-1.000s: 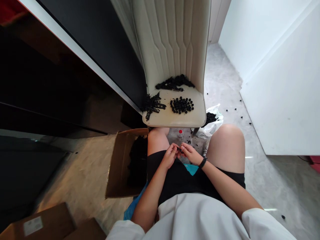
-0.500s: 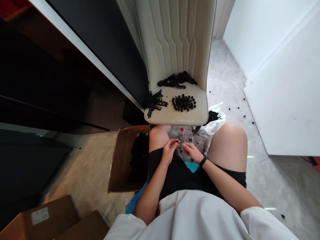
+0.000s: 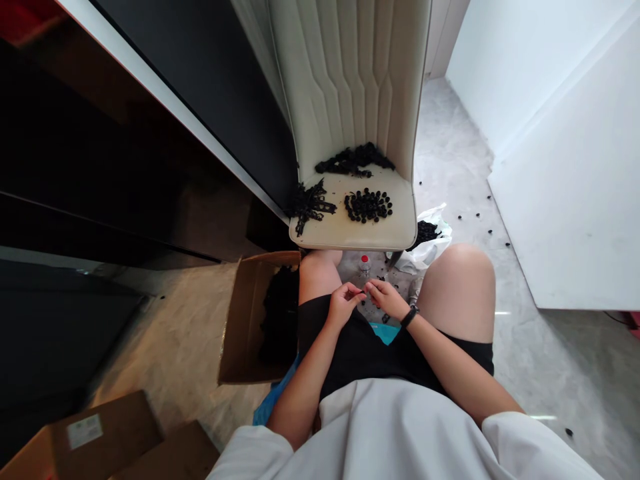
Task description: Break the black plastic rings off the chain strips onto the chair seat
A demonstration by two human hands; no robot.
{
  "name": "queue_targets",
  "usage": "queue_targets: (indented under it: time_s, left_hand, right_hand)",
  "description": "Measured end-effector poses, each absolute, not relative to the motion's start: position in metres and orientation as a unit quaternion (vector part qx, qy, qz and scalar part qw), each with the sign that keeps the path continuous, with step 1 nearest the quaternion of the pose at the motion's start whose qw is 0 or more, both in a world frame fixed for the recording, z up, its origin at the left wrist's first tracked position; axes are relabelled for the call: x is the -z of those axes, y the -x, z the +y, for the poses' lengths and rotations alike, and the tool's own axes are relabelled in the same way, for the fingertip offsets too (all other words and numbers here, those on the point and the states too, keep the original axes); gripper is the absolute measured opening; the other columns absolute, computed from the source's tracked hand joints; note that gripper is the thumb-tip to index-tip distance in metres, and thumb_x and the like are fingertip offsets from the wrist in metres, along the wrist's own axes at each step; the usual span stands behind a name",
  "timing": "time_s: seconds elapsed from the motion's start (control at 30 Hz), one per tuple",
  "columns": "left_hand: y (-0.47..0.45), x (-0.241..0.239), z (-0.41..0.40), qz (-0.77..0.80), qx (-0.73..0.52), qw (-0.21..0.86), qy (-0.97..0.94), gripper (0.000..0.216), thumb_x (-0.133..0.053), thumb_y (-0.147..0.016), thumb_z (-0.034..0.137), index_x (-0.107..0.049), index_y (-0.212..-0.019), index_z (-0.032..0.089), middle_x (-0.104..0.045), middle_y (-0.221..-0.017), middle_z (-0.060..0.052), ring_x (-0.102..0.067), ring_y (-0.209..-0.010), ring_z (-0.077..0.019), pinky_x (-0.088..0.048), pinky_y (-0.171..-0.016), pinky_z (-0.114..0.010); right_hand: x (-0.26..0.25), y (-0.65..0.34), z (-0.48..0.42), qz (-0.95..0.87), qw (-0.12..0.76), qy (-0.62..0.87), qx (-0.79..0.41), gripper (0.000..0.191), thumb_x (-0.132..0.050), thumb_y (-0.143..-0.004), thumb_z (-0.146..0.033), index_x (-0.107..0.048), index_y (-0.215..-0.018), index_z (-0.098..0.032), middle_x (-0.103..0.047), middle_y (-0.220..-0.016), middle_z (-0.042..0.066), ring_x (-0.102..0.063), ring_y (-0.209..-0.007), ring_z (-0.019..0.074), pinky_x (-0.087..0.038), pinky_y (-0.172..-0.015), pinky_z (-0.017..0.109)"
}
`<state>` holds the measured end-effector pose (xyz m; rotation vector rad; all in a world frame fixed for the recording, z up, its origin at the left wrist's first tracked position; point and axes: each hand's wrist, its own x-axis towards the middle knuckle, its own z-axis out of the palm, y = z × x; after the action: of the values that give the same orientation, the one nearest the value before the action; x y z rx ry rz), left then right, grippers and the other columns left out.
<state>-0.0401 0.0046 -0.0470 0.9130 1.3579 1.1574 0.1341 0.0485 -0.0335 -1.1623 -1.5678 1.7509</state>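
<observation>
Pinched between the thumb and fingertips of the left hand (image 3: 344, 305), a small black piece (image 3: 363, 292) sits above the gap between the thighs, its exact shape too small to tell. Fingertips of the right hand (image 3: 387, 300) meet it from the other side, the fingers curled inward; whether they also grip it cannot be told. Both forearms angle inward from the white sleeves, the wrists low over the black shorts (image 3: 350, 363), with a dark band (image 3: 410, 316) around the right one.

Ahead stands a cream, leather-like chair (image 3: 345, 237), its backrest creased in long vertical channels. On its seat lie a cluster of round black pieces (image 3: 369, 205), ragged lattice-like black scraps (image 3: 311, 203) at the left edge and a tangled black heap (image 3: 354, 160) behind. Black matter fills part of the corrugated cardboard box (image 3: 243, 327); more round pieces lie in a crinkled white plastic bag (image 3: 423, 259). Below the seat, a clear bottle (image 3: 365, 265) wears a red cap.
</observation>
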Motion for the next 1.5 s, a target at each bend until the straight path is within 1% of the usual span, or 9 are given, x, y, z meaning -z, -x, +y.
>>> queue_targets:
  time_s: [0.13, 0.3, 0.53, 0.7, 0.97, 1.2, 1.27, 1.4, 1.5]
  left_hand:
    - [0.044, 0.051, 0.003, 0.565, -0.491, 0.514, -0.418, 0.053, -0.095, -0.068, 0.061, -0.066, -0.077, 0.017, -0.062, -0.072, 0.002, -0.053, -0.068, -0.0120, -0.042, -0.067, -0.026]
    - [0.047, 0.054, 0.000, 0.558, -0.489, 0.478, -0.470, 0.048, -0.094, -0.072, 0.057, -0.067, -0.075, 0.017, -0.063, -0.073, 0.000, -0.053, -0.069, -0.0126, -0.041, -0.066, -0.026]
    - [0.042, 0.040, 0.004, 0.555, -0.485, 0.470, -0.485, 0.047, -0.096, -0.069, 0.056, -0.070, -0.081, 0.018, -0.060, -0.075, 0.001, -0.053, -0.071, -0.0133, -0.044, -0.071, -0.028]
    - [0.044, 0.039, 0.006, 0.523, -0.494, 0.477, -0.504, 0.044, -0.093, -0.075, 0.056, -0.077, -0.092, 0.019, -0.061, -0.081, -0.001, -0.056, -0.075, -0.0147, -0.045, -0.071, -0.028]
    - [0.046, 0.043, 0.003, 0.537, -0.493, 0.461, -0.507, 0.044, -0.088, -0.080, 0.059, -0.073, -0.082, 0.018, -0.061, -0.079, -0.001, -0.054, -0.070, -0.0134, -0.044, -0.068, -0.027]
    - [0.045, 0.040, 0.002, 0.541, -0.476, 0.433, -0.541, 0.031, -0.084, -0.087, 0.048, -0.074, -0.085, 0.018, -0.060, -0.080, -0.001, -0.053, -0.070, -0.0135, -0.043, -0.068, -0.028]
    - [0.043, 0.044, 0.003, 0.539, -0.475, 0.455, -0.526, 0.032, -0.088, -0.083, 0.043, -0.074, -0.098, 0.019, -0.064, -0.091, -0.003, -0.056, -0.075, -0.0133, -0.045, -0.071, -0.028]
    - [0.041, 0.054, 0.006, 0.536, -0.475, 0.527, -0.458, 0.081, -0.100, -0.064, 0.036, -0.061, -0.133, 0.023, -0.063, -0.121, -0.006, -0.061, -0.083, -0.0116, -0.049, -0.075, -0.027]
    - [0.041, 0.057, 0.007, 0.545, -0.459, 0.554, -0.431, 0.077, -0.098, -0.066, 0.036, -0.060, -0.133, 0.023, -0.062, -0.123, -0.007, -0.060, -0.083, -0.0104, -0.048, -0.076, -0.026]
  right_hand:
    - [0.028, -0.136, 0.049, -0.582, 0.231, 0.429, -0.650, 0.064, -0.054, -0.093, -0.083, -0.055, -0.073, -0.022, -0.043, -0.054, -0.005, -0.037, -0.051, 0.0115, -0.029, -0.050, 0.027]
    - [0.023, -0.137, 0.047, -0.530, 0.214, 0.405, -0.714, 0.060, -0.068, -0.085, -0.080, -0.059, -0.081, -0.021, -0.040, -0.052, -0.009, -0.031, -0.046, 0.0087, -0.023, -0.047, 0.025]
    - [0.028, -0.140, 0.050, -0.458, 0.202, 0.363, -0.786, 0.062, -0.077, -0.079, -0.079, -0.060, -0.087, -0.021, -0.039, -0.051, -0.012, -0.027, -0.043, 0.0066, -0.018, -0.044, 0.024]
    - [0.027, -0.140, 0.050, -0.422, 0.227, 0.369, -0.797, 0.061, -0.079, -0.078, -0.078, -0.057, -0.086, -0.021, -0.040, -0.051, -0.012, -0.025, -0.042, 0.0054, -0.017, -0.044, 0.024]
    - [0.030, -0.140, 0.050, -0.432, 0.212, 0.382, -0.789, 0.061, -0.080, -0.077, -0.077, -0.059, -0.085, -0.020, -0.039, -0.051, -0.012, -0.027, -0.042, 0.0056, -0.018, -0.043, 0.024]
    - [0.035, -0.144, 0.051, -0.448, 0.192, 0.376, -0.788, 0.065, -0.078, -0.075, -0.082, -0.060, -0.087, -0.021, -0.040, -0.049, -0.012, -0.027, -0.042, 0.0064, -0.019, -0.043, 0.024]
    - [0.035, -0.143, 0.053, -0.463, 0.194, 0.385, -0.774, 0.064, -0.076, -0.077, -0.082, -0.060, -0.088, -0.021, -0.040, -0.049, -0.012, -0.028, -0.043, 0.0071, -0.020, -0.044, 0.024]
    - [0.017, -0.146, 0.062, -0.540, 0.254, 0.466, -0.653, 0.055, -0.073, -0.084, -0.074, -0.066, -0.089, -0.019, -0.052, -0.058, -0.005, -0.040, -0.051, 0.0113, -0.032, -0.050, 0.027]
    - [-0.028, -0.161, 0.063, -0.611, 0.363, 0.505, -0.490, 0.044, -0.068, -0.096, -0.061, -0.074, -0.096, -0.018, -0.071, -0.082, 0.006, -0.059, -0.072, 0.0186, -0.047, -0.064, 0.032]
